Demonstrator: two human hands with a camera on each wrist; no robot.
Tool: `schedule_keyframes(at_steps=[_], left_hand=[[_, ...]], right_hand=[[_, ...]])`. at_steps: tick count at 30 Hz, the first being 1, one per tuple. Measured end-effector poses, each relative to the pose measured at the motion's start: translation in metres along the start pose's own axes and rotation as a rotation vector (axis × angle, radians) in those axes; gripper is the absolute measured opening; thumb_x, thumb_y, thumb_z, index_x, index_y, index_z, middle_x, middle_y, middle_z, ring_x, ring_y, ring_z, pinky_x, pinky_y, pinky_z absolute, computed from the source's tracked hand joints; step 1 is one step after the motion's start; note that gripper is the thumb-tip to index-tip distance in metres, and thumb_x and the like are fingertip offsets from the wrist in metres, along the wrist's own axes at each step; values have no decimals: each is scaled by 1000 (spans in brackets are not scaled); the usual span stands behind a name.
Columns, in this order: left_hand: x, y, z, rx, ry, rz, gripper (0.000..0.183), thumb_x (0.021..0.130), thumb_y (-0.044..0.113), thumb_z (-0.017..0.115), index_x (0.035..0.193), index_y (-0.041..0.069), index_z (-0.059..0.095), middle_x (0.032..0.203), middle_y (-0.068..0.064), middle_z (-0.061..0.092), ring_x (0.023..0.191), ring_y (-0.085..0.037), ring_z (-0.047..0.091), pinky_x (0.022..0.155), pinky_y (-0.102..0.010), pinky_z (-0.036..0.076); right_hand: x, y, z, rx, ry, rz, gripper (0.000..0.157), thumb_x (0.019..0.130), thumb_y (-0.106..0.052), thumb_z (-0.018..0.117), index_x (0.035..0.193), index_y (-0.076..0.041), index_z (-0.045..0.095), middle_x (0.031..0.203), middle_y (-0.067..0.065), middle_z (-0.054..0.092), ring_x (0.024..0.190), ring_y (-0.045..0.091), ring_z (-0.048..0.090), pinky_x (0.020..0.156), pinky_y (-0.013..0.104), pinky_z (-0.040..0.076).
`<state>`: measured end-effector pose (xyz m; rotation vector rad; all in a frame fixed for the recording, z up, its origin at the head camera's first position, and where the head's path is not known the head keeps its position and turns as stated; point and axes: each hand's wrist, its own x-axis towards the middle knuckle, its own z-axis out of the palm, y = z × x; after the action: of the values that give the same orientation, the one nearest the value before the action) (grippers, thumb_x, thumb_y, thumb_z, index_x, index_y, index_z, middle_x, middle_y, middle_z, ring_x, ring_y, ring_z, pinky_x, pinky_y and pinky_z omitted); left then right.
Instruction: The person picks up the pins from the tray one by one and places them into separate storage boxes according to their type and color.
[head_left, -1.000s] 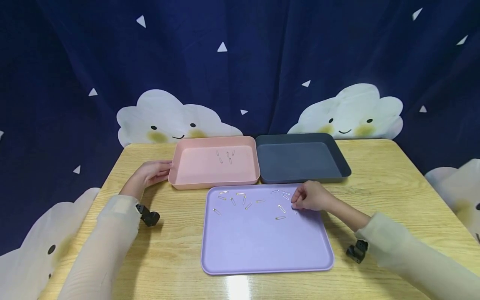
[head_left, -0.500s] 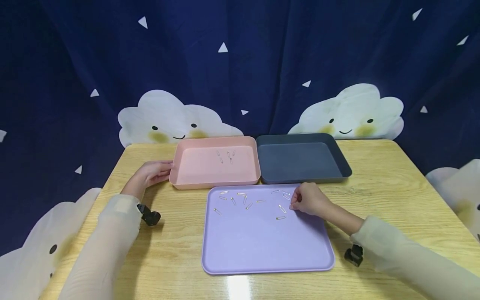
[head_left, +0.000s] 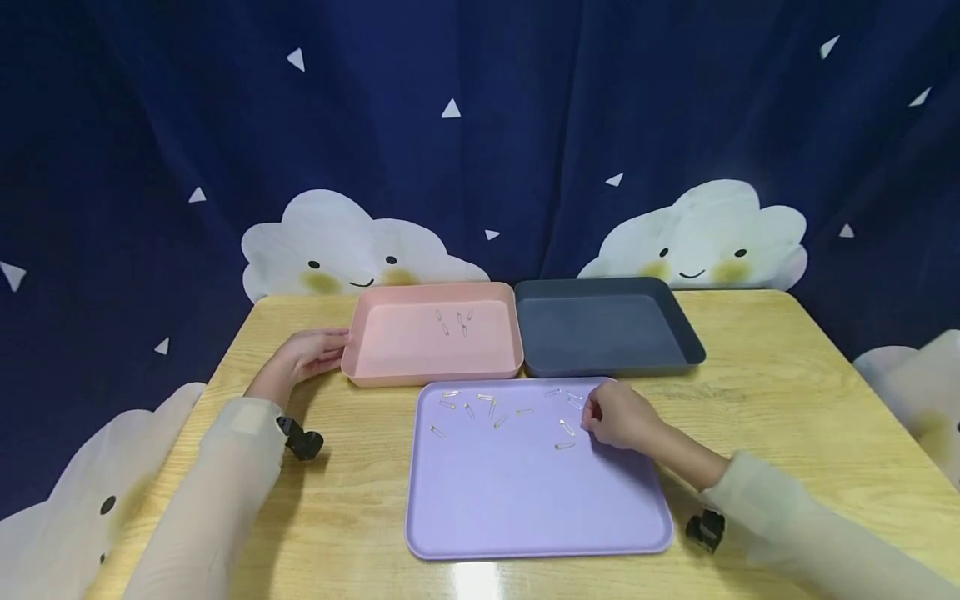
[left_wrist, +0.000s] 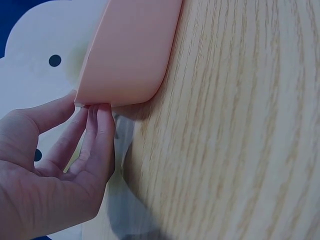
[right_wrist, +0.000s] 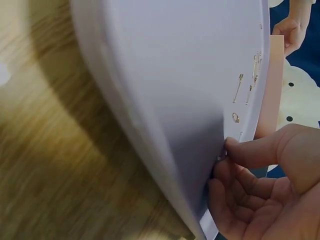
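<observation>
My left hand (head_left: 311, 354) touches the left end wall of the pink tray (head_left: 405, 379), thumb tip at the rim and fairly straight fingers against the outside. Several small safety pins (head_left: 460, 317) lie in that tray. On the lavender tray (head_left: 525, 508), my right hand (head_left: 621, 415) is low over the right part. In the right wrist view, its thumb and forefinger pinch a safety pin (right_wrist: 220, 157), mostly hidden by the fingertips. More safety pins (head_left: 567, 427), gold and silver, lie just left of this hand; a group of gold safety pins (head_left: 469, 411) lies at the tray's upper left.
A dark grey tray (head_left: 600, 329) with nothing in it stands right of the pink one, both behind the lavender tray. All stand on a wooden table (head_left: 765, 375). A dark blue curtain (head_left: 525, 125) with clouds hangs behind.
The right hand has shifted very slightly to the left and its fingers have drawn closer together at the safety pin. The left hand stays at the pink tray. The head view tilts slightly.
</observation>
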<state>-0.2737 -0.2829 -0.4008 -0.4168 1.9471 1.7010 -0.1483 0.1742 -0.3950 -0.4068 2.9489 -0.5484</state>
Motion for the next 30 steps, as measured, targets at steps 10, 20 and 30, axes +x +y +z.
schedule_keyframes(at_steps=[10,20,30], left_hand=[[0,-5,1,24,27,-23,58,98,18,54,149,3,31,78,16,62,74,4,61,72,-12,55],[-2,-1,2,41,41,-32,59,97,20,57,149,6,33,80,15,62,74,4,62,74,-13,56],[0,3,1,16,16,-34,59,98,16,54,150,5,29,74,17,64,72,4,62,71,-12,55]], right_hand=[[-2,-4,-7,82,-125,-23,16,80,-6,69,66,-11,64,62,-3,58,57,8,46,54,21,39],[6,3,-18,530,-436,43,5,81,2,67,85,5,69,69,12,70,60,9,63,57,25,56],[15,6,-16,611,-522,63,14,80,-1,71,92,6,71,73,9,73,64,8,64,62,26,58]])
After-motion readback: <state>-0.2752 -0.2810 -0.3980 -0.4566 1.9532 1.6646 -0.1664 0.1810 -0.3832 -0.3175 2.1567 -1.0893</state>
